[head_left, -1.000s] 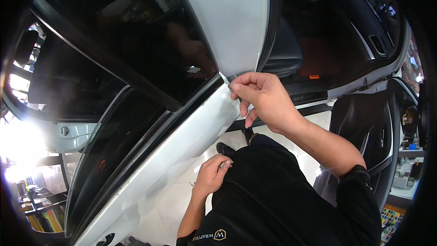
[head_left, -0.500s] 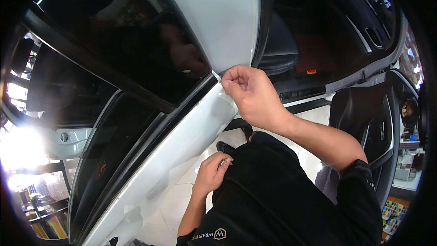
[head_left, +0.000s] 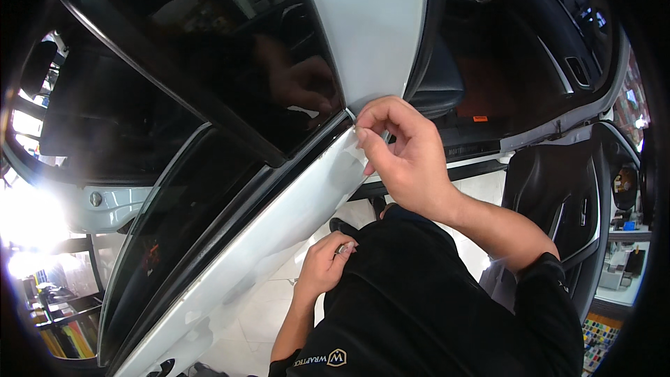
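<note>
My right hand (head_left: 408,150) is at the upper corner of a white car door (head_left: 279,202), beside the end of the black window trim (head_left: 307,153). Its thumb and forefinger come together in a pinch at the edge; whatever lies between the tips is too small to make out. The other fingers curl behind. Near my waist, my left hand (head_left: 323,263) is closed around a small metallic tool (head_left: 342,248), mostly hidden in the fingers. Dark side glass (head_left: 279,84) beyond the trim reflects my right hand.
A white body pillar (head_left: 370,21) rises behind my right hand. To the right, a doorway shows a dark seat (head_left: 436,73), and another open door with a black inner panel (head_left: 551,181) stands near my right elbow. Light floor tiles (head_left: 262,314) lie below. Bright light glares at left.
The view has shifted, so the car appears farther right. My right hand has turned a little at the door corner, with its fingers less tightly bunched. The left hand stays at my waist.
</note>
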Motion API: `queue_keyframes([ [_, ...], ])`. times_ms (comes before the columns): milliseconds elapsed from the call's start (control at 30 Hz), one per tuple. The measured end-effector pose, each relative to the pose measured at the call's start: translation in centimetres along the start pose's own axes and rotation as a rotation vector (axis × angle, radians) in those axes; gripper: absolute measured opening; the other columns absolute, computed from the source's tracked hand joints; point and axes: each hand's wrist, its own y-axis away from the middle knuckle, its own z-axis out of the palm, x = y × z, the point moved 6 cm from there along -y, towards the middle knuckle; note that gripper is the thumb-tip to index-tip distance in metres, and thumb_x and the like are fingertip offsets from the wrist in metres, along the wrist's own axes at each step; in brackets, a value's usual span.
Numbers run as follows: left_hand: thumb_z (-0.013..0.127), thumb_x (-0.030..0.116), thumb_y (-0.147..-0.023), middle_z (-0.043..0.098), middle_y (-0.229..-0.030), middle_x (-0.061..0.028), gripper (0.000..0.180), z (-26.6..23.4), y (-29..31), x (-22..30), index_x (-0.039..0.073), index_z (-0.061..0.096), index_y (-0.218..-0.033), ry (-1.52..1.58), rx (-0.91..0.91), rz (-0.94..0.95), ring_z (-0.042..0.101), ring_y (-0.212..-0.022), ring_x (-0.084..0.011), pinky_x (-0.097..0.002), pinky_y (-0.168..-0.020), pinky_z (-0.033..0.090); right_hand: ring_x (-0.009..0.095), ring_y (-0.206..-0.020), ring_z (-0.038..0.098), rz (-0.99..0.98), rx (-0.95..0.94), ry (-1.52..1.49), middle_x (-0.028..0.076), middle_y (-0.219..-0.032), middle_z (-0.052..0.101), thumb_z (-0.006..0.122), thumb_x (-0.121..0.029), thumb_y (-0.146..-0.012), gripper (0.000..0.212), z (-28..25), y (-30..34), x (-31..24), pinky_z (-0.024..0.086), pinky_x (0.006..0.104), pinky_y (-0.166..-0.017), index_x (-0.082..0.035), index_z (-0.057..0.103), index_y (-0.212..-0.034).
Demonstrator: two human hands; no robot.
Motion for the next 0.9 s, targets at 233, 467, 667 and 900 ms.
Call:
queue_keyframes([
  [233,0.059,0.004,-0.097,0.068,-0.092,-0.0164,0.012,0.0,-0.1,-0.2,-0.003,0.066,-0.104,0.005,-0.012,0.001,0.069,-0.085,-0.0318,-0.0375,-0.079,0.054,0.012,-0.096,0.065,0.004,0.062,-0.08,0.011,-0.11,0.064,0.067,0.005,-0.094,0.024,-0.3,-0.1,-1.1,0.06,0.0258,-0.071,0.004,0.059,-0.116],
  [467,0.059,0.004,-0.097,0.068,-0.092,-0.016,0.012,0.2,0.0,-0.1,-0.002,0.066,-0.105,-0.014,-0.024,0.02,0.069,-0.085,-0.032,-0.0376,-0.079,0.055,0.008,-0.082,0.065,-0.042,0.204,-0.295,0.006,-0.093,0.069,0.07,0.003,-0.093,0.028,-1.1,-0.2,-0.1,0.054,0.0242,-0.073,0.002,0.063,-0.12],
  [667,0.059,0.004,-0.097,0.068,-0.093,-0.0157,0.011,0.0,0.6,0.0,-0.001,0.066,-0.105,-0.03,-0.013,0.005,0.07,-0.086,-0.0318,-0.0373,-0.079,0.055,0.009,-0.076,0.065,0.19,-0.021,-0.035,0.007,-0.09,0.068,0.068,-0.003,-0.097,0.025,-0.7,-0.4,0.5,0.053,0.025,-0.067,0.003,0.062,-0.12],
  [900,0.06,0.006,-0.098,0.068,-0.092,-0.0159,0.011,0.3,1.0,-0.2,-0.001,0.066,-0.104,-0.012,0.009,-0.016,0.07,-0.086,-0.032,-0.0377,-0.078,0.054,0.013,-0.081,0.068,0.219,0.086,-0.267,0.014,-0.1,0.07,0.064,-0.003,-0.1,0.022,-0.7,0.1,1.0,0.057,0.0265,-0.065,0.006,0.056,-0.118],
])
